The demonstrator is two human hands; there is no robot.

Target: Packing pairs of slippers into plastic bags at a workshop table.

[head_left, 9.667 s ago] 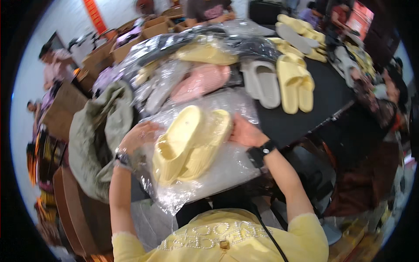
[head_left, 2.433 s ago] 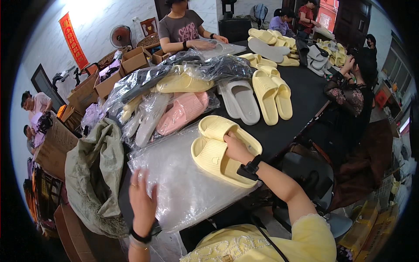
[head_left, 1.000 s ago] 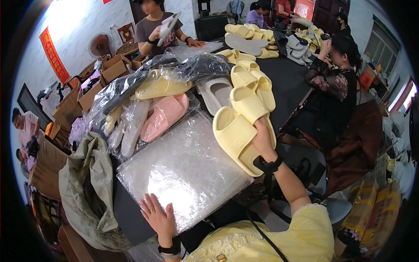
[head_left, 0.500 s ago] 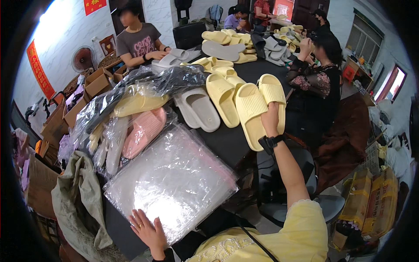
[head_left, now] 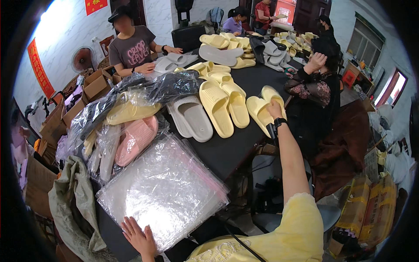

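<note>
My right hand [head_left: 275, 110] grips a pair of pale yellow slide slippers [head_left: 258, 109] by their straps, at the right edge of the dark table. The fingers are partly hidden inside the straps. Flat on the near end of a stack of clear plastic bags [head_left: 163, 187] lies my left hand [head_left: 140, 238], fingers stretched and holding nothing. Left of the held pair stand another yellow pair of slippers [head_left: 216, 107] and a grey pair [head_left: 192, 118]. Beyond the bags, a pink slipper [head_left: 137, 137] and a yellow slipper [head_left: 131, 111] lie in clear plastic.
More yellow and grey slippers [head_left: 220, 56] are heaped farther along the table [head_left: 227, 153]. A person [head_left: 135, 48] stands across at the left; another [head_left: 316, 83] sits at the right. A chair [head_left: 262, 205] stands below my right arm. Taped cartons [head_left: 369, 214] lie at right.
My right hand has moved away from me with the yellow slippers and turned them toward the table's right edge. My left hand stays on the bags. The person across has raised their head.
</note>
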